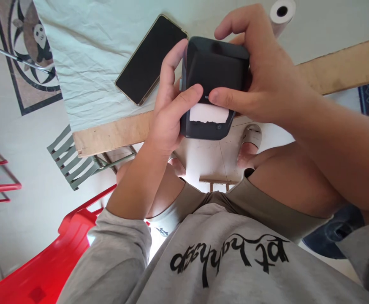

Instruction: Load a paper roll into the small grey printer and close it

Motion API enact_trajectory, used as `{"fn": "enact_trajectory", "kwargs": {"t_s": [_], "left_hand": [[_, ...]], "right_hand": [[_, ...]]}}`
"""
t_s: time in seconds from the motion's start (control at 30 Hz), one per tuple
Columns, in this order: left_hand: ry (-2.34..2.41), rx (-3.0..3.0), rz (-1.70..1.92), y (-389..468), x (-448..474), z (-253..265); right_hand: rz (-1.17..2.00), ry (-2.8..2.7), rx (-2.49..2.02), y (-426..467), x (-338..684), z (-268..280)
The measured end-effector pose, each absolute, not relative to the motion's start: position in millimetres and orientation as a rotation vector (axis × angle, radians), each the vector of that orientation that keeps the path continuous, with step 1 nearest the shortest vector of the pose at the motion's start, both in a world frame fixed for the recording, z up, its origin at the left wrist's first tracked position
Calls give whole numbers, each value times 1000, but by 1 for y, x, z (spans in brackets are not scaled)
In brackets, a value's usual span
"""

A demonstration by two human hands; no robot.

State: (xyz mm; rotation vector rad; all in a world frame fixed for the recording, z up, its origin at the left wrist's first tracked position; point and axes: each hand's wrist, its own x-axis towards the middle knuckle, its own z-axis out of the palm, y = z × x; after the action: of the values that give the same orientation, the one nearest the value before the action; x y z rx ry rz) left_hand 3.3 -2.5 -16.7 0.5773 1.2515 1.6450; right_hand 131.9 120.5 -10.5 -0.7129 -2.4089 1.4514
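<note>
Both my hands hold a small black printer [214, 71] above the table's near edge. A strip of white paper [208, 113] sticks out of its slot. My left hand [168, 105] grips its left side, thumb laid across the front just above the paper. My right hand [263, 71] wraps over the top and right side, thumb meeting the left thumb. A black smartphone [149, 59] lies face up on the white cloth [86, 63], just left of the printer.
A white paper roll [282, 12] lies on the table beyond my right hand. The table's wooden edge [115, 135] runs across the view. A red plastic chair [54, 257] stands at lower left, a grey slatted chair [70, 160] beside it. My knees and sandalled feet are below.
</note>
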Motion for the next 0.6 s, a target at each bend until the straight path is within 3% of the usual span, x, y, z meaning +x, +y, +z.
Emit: {"fn": "enact_trajectory", "kwargs": {"t_s": [0.07, 0.17, 0.3, 0.6], "left_hand": [[1272, 542, 1676, -3, -3, -18], [1173, 619, 1433, -4, -9, -14], [1250, 466, 1632, -3, -1, -4], [1358, 184, 1402, 11, 0, -1]], "right_hand": [[1433, -2410, -695, 121, 132, -12], [1415, -2425, -685, 122, 132, -12], [1416, -2462, -727, 122, 131, -9], [1381, -2468, -672, 122, 133, -19]]}}
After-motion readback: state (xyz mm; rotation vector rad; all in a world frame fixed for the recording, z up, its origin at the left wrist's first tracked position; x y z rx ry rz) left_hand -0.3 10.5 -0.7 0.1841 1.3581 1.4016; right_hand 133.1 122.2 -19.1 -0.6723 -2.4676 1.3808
